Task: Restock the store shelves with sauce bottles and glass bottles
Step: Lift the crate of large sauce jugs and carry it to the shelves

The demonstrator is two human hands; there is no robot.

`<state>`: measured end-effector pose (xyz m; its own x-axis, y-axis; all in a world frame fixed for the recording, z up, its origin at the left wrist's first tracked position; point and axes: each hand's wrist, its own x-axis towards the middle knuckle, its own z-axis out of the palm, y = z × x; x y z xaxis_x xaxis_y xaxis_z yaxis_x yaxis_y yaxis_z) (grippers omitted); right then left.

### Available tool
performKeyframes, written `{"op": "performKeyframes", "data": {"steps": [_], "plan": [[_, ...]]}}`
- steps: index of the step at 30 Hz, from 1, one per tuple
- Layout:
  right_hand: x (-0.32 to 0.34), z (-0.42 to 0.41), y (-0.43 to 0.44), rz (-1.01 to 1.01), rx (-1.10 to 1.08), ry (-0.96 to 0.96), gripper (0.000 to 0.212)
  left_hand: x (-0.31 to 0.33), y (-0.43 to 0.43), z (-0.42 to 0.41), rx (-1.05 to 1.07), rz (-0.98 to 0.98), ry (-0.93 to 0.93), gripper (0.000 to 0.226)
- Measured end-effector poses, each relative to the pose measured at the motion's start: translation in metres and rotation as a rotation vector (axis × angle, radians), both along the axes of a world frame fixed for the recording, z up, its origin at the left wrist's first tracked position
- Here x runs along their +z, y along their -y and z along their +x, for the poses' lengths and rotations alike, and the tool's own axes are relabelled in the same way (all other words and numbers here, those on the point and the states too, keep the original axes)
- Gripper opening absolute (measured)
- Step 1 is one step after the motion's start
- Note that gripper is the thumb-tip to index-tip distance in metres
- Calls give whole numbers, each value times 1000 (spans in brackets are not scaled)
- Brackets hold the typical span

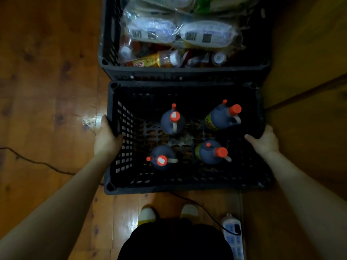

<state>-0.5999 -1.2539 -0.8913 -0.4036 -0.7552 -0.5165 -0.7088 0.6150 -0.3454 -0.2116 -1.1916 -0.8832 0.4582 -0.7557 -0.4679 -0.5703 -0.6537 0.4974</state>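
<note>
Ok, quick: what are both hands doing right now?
Left hand: grips the black crate by its left rim.
Right hand: grips the crate's right rim.

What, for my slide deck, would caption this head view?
Left hand and right hand grip opposite rims of a black slotted plastic crate holding four red-capped dark sauce bottles.

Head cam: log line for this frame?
left hand: grips crate left rim | right hand: grips right rim | sauce bottles: four, inside crate | second crate: beyond, stocked

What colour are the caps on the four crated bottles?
Orange-red caps on the dark sauce bottles in the black plastic crate; head view shows it best.
</note>
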Motion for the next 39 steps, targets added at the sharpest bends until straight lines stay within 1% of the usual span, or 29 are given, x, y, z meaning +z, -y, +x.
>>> {"op": "performKeyframes", "data": {"steps": [2,4,11,14,18,24,29,33,35,39], "plan": [[-8,-1,-2,-57,-30,-20,53,-3,-3,1,67,-32,-53,58],[-11,0,-3,-98,-66,-7,45,-5,-5,1,117,-69,-93,58],[-8,0,-12,-160,-180,96,17,-5,-11,5,124,-135,-143,52],[0,3,-25,-167,-211,92,13,12,-17,8,123,-131,-141,54],[38,16,-37,-184,-222,101,13,56,-27,18,141,-98,-106,56],[137,43,-56,-207,-203,170,18,157,-61,43,215,-57,-75,48],[253,70,-61,-211,-110,205,15,270,-90,64,286,-76,-25,46],[358,92,-63,-216,-7,240,19,366,-119,85,330,-108,-8,44],[409,102,-63,-227,84,229,20,411,-136,95,350,-138,2,42],[498,128,-63,-331,279,215,19,488,-178,116,406,-218,65,42]]}}
